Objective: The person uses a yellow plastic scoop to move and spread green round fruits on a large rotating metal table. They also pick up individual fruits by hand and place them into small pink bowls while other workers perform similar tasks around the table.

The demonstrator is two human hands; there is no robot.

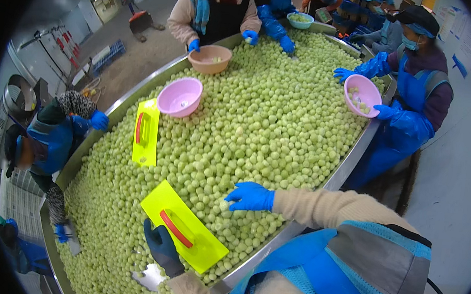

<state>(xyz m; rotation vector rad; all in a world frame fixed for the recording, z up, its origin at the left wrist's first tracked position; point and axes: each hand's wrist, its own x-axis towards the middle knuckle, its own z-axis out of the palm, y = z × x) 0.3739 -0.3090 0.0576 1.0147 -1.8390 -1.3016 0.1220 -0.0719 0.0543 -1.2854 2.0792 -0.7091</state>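
Observation:
Round pale green fruits (277, 146) fill a large metal-rimmed sorting table in front of me. My right hand (252, 196), in a blue glove, is low over them with a pale fruit (225, 205) at its thumb and fingertips. My left hand (162, 245), in a dark glove, is beside a yellow float (206, 245) with a red handle. Its thumb and fingers are apart, and I see nothing held in it. The float lies on the fruits between my hands. Below my left hand, a bare shiny metal patch (152, 277) shows among the fruits.
A second yellow float (144, 151) and a pink bowl (180, 96) rest on the fruits. Co-workers stand around the table, with a peach bowl (210, 60), another pink bowl (364, 93) and a light-blue bowl (300, 21). The metal rim (268, 252) runs close before my body.

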